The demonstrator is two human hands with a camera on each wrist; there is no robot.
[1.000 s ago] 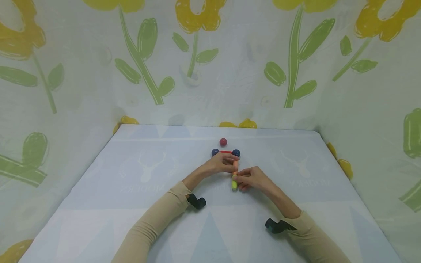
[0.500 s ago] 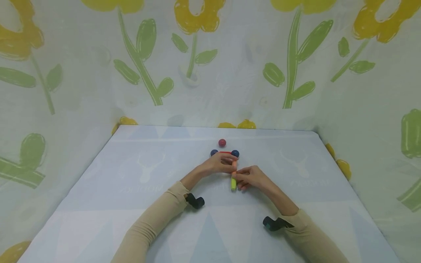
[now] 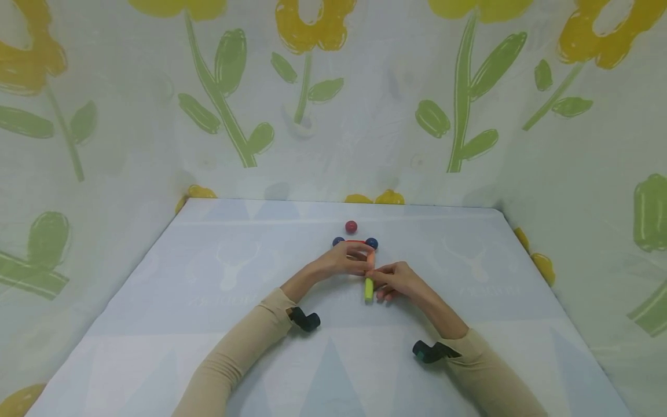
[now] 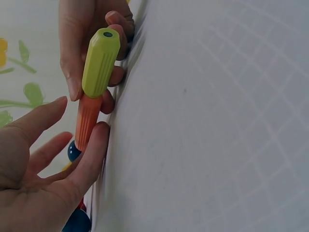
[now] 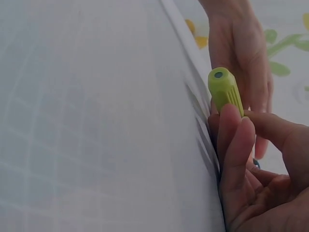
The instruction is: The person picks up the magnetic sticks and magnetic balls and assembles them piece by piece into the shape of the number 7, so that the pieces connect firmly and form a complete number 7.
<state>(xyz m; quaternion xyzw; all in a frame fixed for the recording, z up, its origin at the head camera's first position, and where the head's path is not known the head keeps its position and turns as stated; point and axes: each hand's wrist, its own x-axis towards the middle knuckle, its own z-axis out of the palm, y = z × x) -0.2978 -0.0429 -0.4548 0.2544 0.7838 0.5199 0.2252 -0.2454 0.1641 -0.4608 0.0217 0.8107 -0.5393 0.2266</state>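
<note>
In the head view, a yellow-green ribbed rod (image 3: 369, 291) and an orange ribbed rod (image 4: 89, 121) meet end to end, pointing away from me. My right hand (image 3: 398, 280) pinches them around their junction. My left hand (image 3: 344, 259) has its thumb and fingers about the orange rod's far part; the thumb appears to touch it. Just beyond lies a dark blue ball (image 3: 372, 243), joined by a red rod (image 3: 356, 241) to a second blue ball (image 3: 337, 240). Whether the orange rod touches the nearer ball is hidden by my left fingers.
A loose red ball (image 3: 351, 227) lies behind the red rod. The pale patterned tabletop (image 3: 333, 370) runs back to a flower-printed curtain (image 3: 375, 116), which also rises at both sides.
My right fingers have shifted slightly forward along the rods, toward the junction, so more of the yellow-green rod shows. The left hand keeps nearly the same place.
</note>
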